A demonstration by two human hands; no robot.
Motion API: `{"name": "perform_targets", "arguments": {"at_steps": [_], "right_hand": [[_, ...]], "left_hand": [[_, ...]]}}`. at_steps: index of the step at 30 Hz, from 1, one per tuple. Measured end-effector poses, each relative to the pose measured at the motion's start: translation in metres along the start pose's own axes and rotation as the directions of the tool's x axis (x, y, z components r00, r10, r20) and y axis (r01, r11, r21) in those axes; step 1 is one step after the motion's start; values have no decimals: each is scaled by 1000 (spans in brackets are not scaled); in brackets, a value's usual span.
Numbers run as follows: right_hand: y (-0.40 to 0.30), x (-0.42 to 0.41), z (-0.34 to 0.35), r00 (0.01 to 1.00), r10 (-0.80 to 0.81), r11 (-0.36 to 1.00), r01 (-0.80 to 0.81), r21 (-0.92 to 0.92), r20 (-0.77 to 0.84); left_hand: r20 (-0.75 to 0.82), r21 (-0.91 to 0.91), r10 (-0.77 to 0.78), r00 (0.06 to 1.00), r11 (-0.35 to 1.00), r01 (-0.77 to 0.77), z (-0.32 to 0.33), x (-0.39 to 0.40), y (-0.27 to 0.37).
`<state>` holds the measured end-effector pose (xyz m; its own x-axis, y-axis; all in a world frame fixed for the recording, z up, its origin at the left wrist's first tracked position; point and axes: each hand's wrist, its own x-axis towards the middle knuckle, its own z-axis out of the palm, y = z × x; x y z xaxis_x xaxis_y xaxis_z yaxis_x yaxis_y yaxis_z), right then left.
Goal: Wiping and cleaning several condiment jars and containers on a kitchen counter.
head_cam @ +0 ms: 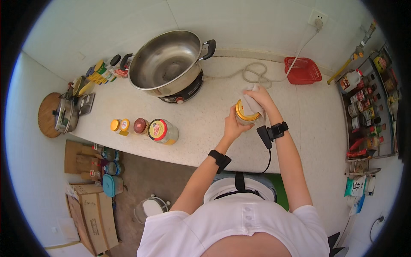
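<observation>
My left hand (pixel 236 123) grips a glass jar (pixel 245 121) with a yellow-gold lid, tilted above the countertop. A pale cloth (pixel 251 104) is in my right hand (pixel 260 97), draped over part of the lid and down the jar's far side. The cloth hides some of the lid and glass. To the left stand a large glass jar (pixel 169 135) with a red-rimmed lid, a small jar (pixel 140 126) with a dark red lid, and two little yellow-lidded jars, one in front (pixel 124 124) and one behind (pixel 115 125).
A deep steel pot (pixel 173 64) sits on a black electric cooker (pixel 184 93) at the back. Its cable (pixel 257 75) coils across the countertop (pixel 205 144) towards a wall socket (pixel 318 16). A red plastic basket (pixel 301 75) stands by the wall. Bottles fill a rack (pixel 366 112) at right.
</observation>
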<state>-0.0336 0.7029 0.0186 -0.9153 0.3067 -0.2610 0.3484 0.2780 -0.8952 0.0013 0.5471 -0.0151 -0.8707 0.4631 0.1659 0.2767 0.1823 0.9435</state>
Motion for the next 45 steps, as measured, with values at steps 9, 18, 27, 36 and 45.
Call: {"name": "perform_targets", "arguments": {"at_steps": [9,18,27,36,45], "right_hand": [[43,-32,29,956,188,531,94,842,-225],[49,-73,62,734,202,860,184,476,-648],[53,-91,66,774,162,835,223,502,-612],[32,-101,52,769,111,877,221,426,-629],[47,-107,105,642,-197,938,344,48,-741]], "left_hand": [[-10,-18,18,1000,1000,-18,0,2,-4],[-40,-6,79,996,997,-80,3,2,-15],[77,237,279,957,927,-290,-18,2,-8],[250,424,374,893,787,-449,-45,11,70],[294,498,392,872,716,-490,-30,15,54]]}}
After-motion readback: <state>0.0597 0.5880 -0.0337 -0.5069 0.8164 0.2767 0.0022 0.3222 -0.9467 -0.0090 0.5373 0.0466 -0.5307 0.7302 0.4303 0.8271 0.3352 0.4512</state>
